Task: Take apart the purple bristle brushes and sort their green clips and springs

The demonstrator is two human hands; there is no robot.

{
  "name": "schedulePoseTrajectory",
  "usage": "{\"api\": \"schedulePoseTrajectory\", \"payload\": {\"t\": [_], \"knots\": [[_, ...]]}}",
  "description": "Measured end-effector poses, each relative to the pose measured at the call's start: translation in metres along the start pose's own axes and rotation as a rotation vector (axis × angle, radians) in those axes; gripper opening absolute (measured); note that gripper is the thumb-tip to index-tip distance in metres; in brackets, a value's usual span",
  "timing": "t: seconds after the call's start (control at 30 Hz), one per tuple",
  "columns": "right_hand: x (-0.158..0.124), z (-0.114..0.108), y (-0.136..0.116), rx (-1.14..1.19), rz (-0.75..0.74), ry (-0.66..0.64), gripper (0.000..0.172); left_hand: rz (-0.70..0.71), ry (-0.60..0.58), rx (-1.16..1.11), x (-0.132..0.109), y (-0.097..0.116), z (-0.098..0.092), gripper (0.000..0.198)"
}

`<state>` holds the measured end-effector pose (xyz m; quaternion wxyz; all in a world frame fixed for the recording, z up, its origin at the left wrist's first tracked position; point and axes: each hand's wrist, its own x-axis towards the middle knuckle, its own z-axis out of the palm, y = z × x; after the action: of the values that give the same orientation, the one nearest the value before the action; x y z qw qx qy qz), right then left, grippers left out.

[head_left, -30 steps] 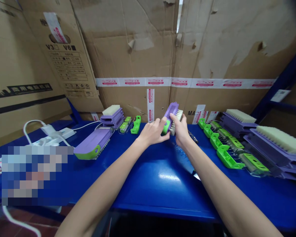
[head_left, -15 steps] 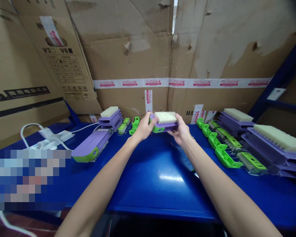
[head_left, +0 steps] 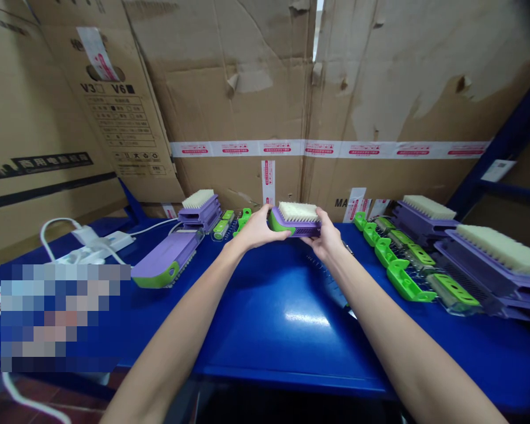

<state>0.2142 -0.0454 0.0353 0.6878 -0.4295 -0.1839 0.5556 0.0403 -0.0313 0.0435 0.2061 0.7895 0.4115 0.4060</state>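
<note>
A purple and green brush with cream bristles facing up (head_left: 297,228) is held above the blue table (head_left: 265,330), near the middle of the view. At its green end, my left hand (head_left: 262,228) grips it, with the thumb along the near side. My right hand (head_left: 325,235) holds the other end, its thumb by the bristles and its fingers beneath. Behind my right forearm, some small metal and clear pieces (head_left: 331,282) lie on the table, partly hidden.
A purple piece (head_left: 165,256) and stacked purple parts (head_left: 199,212) lie at left, near a power strip (head_left: 95,250). Several green pieces (head_left: 401,282) and purple stacks with cream bristles (head_left: 499,247) line the right. Cardboard (head_left: 247,112) stands behind.
The brush has turned slightly, showing more of its near side. My left thumb has moved from the top near the bristles down to the near side. The view has shifted a little.
</note>
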Motion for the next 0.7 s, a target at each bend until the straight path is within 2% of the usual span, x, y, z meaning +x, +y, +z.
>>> {"api": "schedulePoseTrajectory", "payload": {"t": [0.13,0.4,0.7], "knots": [[0.000,0.000,-0.001,-0.004,0.020,0.014,0.029,0.002,-0.016,-0.018,0.001,-0.003,0.001,0.077],[-0.003,0.003,-0.002,0.032,-0.002,-0.022,0.025,-0.035,0.083,-0.111,0.004,-0.001,0.004,0.066],[0.003,0.001,-0.003,0.038,-0.007,-0.025,0.026,-0.025,0.164,-0.160,0.004,0.006,0.010,0.063]]}}
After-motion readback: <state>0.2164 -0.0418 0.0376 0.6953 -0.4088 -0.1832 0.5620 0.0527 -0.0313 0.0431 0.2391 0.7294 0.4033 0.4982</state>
